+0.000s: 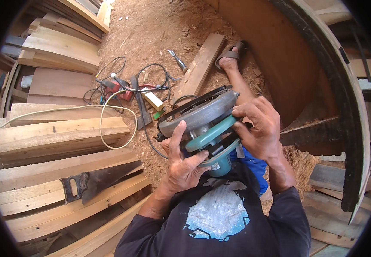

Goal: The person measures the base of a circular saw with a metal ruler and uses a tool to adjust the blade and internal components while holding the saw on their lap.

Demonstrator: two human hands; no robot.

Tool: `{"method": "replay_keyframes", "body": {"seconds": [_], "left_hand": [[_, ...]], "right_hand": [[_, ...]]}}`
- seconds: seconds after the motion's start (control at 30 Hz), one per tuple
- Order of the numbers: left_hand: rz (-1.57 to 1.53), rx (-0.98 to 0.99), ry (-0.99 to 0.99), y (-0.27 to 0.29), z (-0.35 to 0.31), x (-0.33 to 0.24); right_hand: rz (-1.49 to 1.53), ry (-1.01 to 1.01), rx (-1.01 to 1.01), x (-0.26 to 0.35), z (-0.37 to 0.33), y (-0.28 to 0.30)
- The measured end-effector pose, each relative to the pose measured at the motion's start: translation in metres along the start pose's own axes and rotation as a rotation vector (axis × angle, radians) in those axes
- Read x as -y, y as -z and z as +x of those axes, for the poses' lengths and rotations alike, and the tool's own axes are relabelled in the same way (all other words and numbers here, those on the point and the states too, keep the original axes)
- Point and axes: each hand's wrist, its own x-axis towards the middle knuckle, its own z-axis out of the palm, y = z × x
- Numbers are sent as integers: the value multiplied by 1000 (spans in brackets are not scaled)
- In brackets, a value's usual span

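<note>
A portable circular saw (204,112) with a grey metal blade guard and a teal handle and motor housing is held up in front of my torso, tilted. My left hand (180,165) supports its left side, thumb against the teal body and index finger stretched up beside the guard. At the other end, my right hand (259,126) is closed around the right part of the teal handle, with fingertips near the guard. The blade's edge is mostly hidden by the guard and base plate.
Stacked planks (61,128) fill the left, with a handsaw (100,182) lying on them. On the sawdust floor are a red power tool (119,91), tangled cords, a chisel-like tool (178,60), and a board (200,64) by a sandalled foot (228,62). A large curved wooden panel (296,55) rises at right.
</note>
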Motion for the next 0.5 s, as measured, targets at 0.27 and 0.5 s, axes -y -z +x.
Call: {"method": "replay_keyframes", "body": {"seconds": [0.27,0.5], "left_hand": [[-34,47,55,7,-4,-3],[2,-147,42,21,16,-16]], "right_hand": [[-27,33,264,1,15,17],[237,-112,261,-5,-2,12]]}}
